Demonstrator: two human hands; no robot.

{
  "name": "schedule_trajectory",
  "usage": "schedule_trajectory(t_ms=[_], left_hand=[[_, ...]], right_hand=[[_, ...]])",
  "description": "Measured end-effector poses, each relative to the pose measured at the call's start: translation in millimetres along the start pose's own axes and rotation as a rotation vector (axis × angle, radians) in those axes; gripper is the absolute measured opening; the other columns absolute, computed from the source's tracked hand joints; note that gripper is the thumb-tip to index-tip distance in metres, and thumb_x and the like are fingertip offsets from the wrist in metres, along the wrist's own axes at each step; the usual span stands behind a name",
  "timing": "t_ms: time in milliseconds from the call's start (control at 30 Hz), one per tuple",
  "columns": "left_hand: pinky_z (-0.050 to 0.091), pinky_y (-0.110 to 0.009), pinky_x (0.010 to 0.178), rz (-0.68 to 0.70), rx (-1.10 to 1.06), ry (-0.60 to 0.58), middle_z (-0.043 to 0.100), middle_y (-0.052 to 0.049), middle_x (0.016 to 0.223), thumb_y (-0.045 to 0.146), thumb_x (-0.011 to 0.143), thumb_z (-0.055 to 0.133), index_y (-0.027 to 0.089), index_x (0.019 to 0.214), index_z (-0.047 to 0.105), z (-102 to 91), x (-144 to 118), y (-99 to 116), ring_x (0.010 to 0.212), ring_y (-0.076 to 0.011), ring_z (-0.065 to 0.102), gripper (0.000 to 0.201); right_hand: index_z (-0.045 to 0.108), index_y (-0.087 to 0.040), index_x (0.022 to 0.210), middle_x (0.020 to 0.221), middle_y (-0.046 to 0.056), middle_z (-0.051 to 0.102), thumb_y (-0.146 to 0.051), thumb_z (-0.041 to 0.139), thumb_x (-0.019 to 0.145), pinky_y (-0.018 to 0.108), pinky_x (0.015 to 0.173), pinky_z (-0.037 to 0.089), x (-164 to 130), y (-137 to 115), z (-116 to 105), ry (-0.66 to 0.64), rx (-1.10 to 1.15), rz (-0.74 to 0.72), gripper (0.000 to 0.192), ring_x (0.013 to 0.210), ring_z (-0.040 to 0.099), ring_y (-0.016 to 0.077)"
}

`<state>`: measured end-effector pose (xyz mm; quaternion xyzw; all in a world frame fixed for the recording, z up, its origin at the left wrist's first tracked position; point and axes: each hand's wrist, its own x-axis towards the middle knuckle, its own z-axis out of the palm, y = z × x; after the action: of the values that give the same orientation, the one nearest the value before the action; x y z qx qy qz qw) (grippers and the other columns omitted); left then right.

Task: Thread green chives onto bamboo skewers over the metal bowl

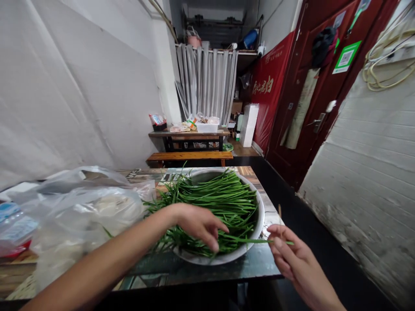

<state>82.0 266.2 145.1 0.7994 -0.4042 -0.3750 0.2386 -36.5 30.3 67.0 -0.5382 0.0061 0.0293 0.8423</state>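
Long green chives (214, 198) heaped crosswise in metal basin (259, 216), one stalk (259, 241) jutting right over near rim.

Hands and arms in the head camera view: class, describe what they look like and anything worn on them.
Both hands are bare: the left hand and right hand wear no gloves, rings or watch that can be seen. Both forearms are uncovered, with no sleeve in view. Fingernails are short and unpainted.

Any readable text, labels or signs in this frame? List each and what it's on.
Red banner: large yellow brush characters, too blurred to read; small line above them also unreadable.
Green sticker on the red door: a QR code, text too small to read.
Blue-labelled packet under the plastic bags: print blurred.
Packets on the far table: print too small.
Nothing can be quoted.
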Motion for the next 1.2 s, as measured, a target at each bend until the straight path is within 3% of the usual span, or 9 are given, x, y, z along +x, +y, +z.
schedule_trajectory(t_ms=[67, 167, 233, 367, 567, 700, 867, 1033, 1200], left_hand=[[0.041, -0.021, 0.062, -0.070, 0.015, 0.147, 0.068, -0.004, 0.083, 0.036, 0.071, 0.058, 0.019, 0.115, 0.057, -24.3, 21.0, -22.0, 0.074, -0.0167, 0.060, 0.048], [0.039, -0.020, 0.064, -0.196, 0.233, 0.583, 0.068, -0.005, 0.083, 0.035, 0.072, 0.055, 0.016, 0.097, 0.067, -55.2, 63.1, -49.0, 0.074, -0.0163, 0.059, 0.033], [0.039, -0.022, 0.062, -0.309, 0.364, 0.676, 0.067, -0.006, 0.080, 0.035, 0.070, 0.058, 0.016, 0.087, 0.070, -62.6, 90.5, -62.3, 0.072, -0.0174, 0.059, 0.028], [0.040, -0.023, 0.063, -0.374, 0.467, 0.696, 0.067, -0.006, 0.080, 0.029, 0.064, 0.064, 0.019, 0.080, 0.071, -55.8, 122.4, -80.8, 0.077, -0.0191, 0.060, 0.020], [0.041, -0.021, 0.067, -0.336, 0.411, 0.750, 0.067, -0.004, 0.082, 0.019, 0.068, 0.059, 0.019, 0.085, 0.070, -52.0, 112.6, -81.0, 0.078, -0.0158, 0.059, 0.021], [0.039, -0.021, 0.054, -0.119, -0.117, 0.864, 0.063, -0.004, 0.068, 0.028, 0.073, 0.054, 0.013, 0.095, 0.066, -33.9, 102.2, -48.1, 0.061, -0.0123, 0.054, 0.029], [0.017, -0.018, 0.039, -0.049, -0.695, 0.716, 0.054, 0.000, 0.064, 0.036, 0.069, 0.059, 0.009, 0.097, 0.063, -1.0, 106.4, -13.3, 0.040, -0.0022, 0.030, 0.039], [0.011, -0.019, 0.040, -0.054, -0.814, 0.677, 0.049, 0.003, 0.057, 0.043, 0.064, 0.064, 0.010, 0.097, 0.064, 8.4, 115.1, -13.5, 0.038, -0.0010, 0.023, 0.047], [0.025, -0.019, 0.042, -0.010, -0.868, 0.690, 0.056, -0.001, 0.061, 0.040, 0.062, 0.067, 0.008, 0.090, 0.064, 11.9, 117.2, -17.3, 0.046, -0.0044, 0.041, 0.042]], right_hand=[[0.057, -0.019, 0.096, 0.068, -0.001, 0.050, -0.035, 0.062, 0.078, 0.016, 0.038, 0.021, 3.9, 7.8, -6.5, -0.026, 0.036, 0.065, 0.024, 0.043, 0.029, 0.0019], [0.058, -0.019, 0.099, 0.083, 0.004, 0.055, -0.035, 0.062, 0.078, 0.019, 0.044, 0.030, 11.9, 12.7, -14.9, -0.066, 0.065, 0.049, 0.026, 0.049, 0.038, 0.0049], [0.059, -0.018, 0.101, 0.083, 0.005, 0.057, -0.035, 0.059, 0.080, 0.020, 0.046, 0.032, 18.8, 14.0, -20.2, -0.076, 0.001, -0.001, 0.027, 0.049, 0.039, 0.0056], [0.060, -0.016, 0.098, 0.073, 0.003, 0.057, -0.038, 0.055, 0.081, 0.021, 0.043, 0.031, 32.5, 14.8, -28.3, -0.059, -0.199, -0.068, 0.028, 0.043, 0.039, 0.0056], [0.057, -0.014, 0.097, 0.062, -0.001, 0.052, -0.044, 0.055, 0.078, 0.018, 0.033, 0.018, 44.9, 15.8, -27.7, -0.012, -0.281, -0.067, 0.035, 0.032, 0.031, 0.0027], [0.053, -0.014, 0.099, 0.052, -0.005, 0.050, -0.044, 0.053, 0.079, 0.018, 0.032, 0.016, 51.8, 14.3, -16.7, 0.054, -0.280, -0.113, 0.036, 0.029, 0.029, 0.0036], [0.054, -0.012, 0.097, 0.042, -0.009, 0.040, -0.042, 0.054, 0.078, 0.017, 0.032, 0.012, 58.7, 16.3, -5.0, 0.080, -0.235, -0.120, 0.035, 0.031, 0.022, 0.0039], [0.050, -0.013, 0.108, 0.043, -0.009, 0.042, -0.041, 0.056, 0.077, 0.016, 0.032, 0.012, 58.7, 18.4, -6.0, 0.061, -0.194, -0.076, 0.042, 0.032, 0.021, 0.0038], [0.051, -0.013, 0.102, 0.042, -0.009, 0.041, -0.042, 0.059, 0.074, 0.017, 0.031, 0.009, 56.8, 13.0, -5.5, 0.070, -0.141, -0.040, 0.041, 0.031, 0.020, 0.0032]])
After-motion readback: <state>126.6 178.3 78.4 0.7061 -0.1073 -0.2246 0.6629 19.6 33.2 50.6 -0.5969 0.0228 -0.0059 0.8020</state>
